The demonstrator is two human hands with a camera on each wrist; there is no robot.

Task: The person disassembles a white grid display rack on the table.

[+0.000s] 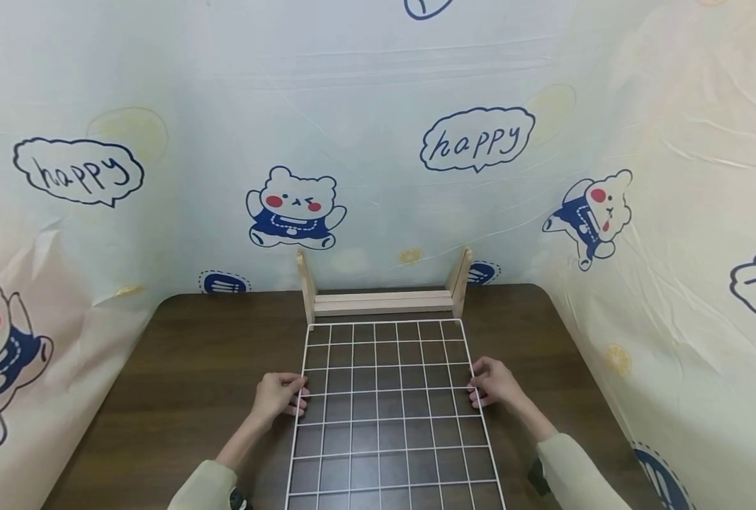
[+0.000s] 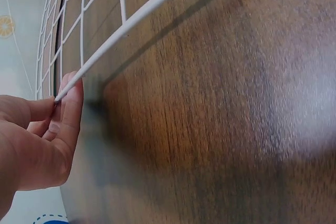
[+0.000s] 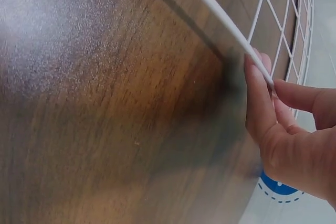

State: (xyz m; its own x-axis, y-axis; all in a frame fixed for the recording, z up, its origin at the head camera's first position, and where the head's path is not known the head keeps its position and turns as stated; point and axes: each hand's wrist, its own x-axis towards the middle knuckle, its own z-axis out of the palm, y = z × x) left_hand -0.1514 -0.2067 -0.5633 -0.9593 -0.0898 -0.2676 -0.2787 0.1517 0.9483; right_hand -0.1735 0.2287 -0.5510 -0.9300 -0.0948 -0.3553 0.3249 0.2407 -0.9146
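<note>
A white wire grid panel [image 1: 376, 322] stretches from the near edge of the head view to a wooden stand at the back of the table. On its left side wire, my left hand [image 1: 280, 395] pinches the frame between thumb and fingers. My right hand [image 1: 495, 382] grips the opposite side wire at about the same height. Both wrist views show the grid's edge wire [image 2: 131, 22] between thumb and fingertips, with its shadow on the wood below. The wooden stand [image 1: 384, 303] has two upright side pieces joined by a crossbar, and the grid's far edge lies close in front of it.
The dark brown wooden table [image 1: 205, 354] has rounded back corners. A pale cloth backdrop [image 1: 378, 85] printed with bears and "happy" bubbles rises behind and along both sides.
</note>
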